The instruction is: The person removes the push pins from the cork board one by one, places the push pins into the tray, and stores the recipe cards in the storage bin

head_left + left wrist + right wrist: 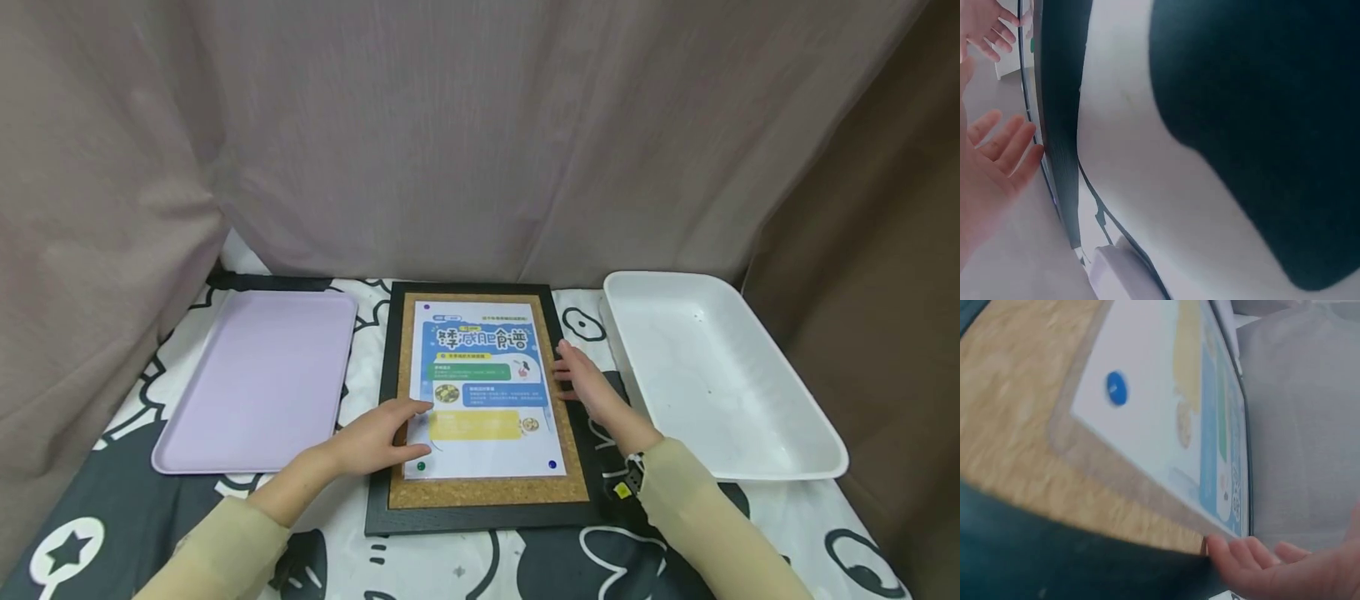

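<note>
With grip of left hand (375, 437) and right hand (596, 393) spread, empty, at framed corkboard (487, 493) near surface's (450, 567) far edge, likely light and stiff, best taken by both side rails (378, 500).

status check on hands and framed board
Left hand at framed board, left side; right hand at right side. Poster pinned. Lilac tray and white tray alongside, neither blocking.
</note>
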Motion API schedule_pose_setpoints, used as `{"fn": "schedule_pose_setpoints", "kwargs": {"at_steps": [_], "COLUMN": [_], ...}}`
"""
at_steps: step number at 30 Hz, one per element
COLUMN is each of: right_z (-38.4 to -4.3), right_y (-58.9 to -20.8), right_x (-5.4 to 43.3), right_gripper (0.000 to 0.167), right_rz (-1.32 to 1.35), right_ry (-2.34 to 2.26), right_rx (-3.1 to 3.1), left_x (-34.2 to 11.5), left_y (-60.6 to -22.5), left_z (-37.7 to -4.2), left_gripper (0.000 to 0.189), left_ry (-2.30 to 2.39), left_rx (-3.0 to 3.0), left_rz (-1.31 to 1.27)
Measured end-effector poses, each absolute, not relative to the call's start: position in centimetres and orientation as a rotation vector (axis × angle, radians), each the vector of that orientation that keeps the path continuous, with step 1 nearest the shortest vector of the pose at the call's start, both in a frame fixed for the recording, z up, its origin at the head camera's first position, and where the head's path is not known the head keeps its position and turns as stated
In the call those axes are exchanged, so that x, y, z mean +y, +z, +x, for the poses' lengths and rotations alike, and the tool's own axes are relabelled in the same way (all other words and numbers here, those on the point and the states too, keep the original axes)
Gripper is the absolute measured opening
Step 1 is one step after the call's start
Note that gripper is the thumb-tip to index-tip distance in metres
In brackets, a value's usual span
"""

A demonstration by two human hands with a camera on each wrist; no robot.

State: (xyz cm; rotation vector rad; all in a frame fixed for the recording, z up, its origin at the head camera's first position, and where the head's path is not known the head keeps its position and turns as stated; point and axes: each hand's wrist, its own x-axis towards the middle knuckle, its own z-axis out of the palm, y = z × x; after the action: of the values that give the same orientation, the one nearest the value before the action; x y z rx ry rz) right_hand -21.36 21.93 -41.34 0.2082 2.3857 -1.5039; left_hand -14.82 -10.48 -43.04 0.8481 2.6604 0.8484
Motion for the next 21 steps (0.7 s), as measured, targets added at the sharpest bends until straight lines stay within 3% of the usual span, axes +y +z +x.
{"fn": "schedule_pose_setpoints", "kwargs": {"at_steps": [9,21], "right_z": [-22.3,-23.7], "right_y": [-41.1,-40.8], "right_x": [21.5,21.3], "right_gripper": [0.066,0.056], "right_rz": [0.515,0.394], "right_ry": [-1.703,-1.317], "right_rx": [2.175,2.296], "left_x": [-10.6,-10.5], "left_y": [-43.6,-43.5], "left_z": [-14.7,-15.0], "left_gripper": [0.059,0.053], "left_ry": [0.846,0.790], "left_rx": [2.650,2.661], "left_rz": [0.848,0.863]}}
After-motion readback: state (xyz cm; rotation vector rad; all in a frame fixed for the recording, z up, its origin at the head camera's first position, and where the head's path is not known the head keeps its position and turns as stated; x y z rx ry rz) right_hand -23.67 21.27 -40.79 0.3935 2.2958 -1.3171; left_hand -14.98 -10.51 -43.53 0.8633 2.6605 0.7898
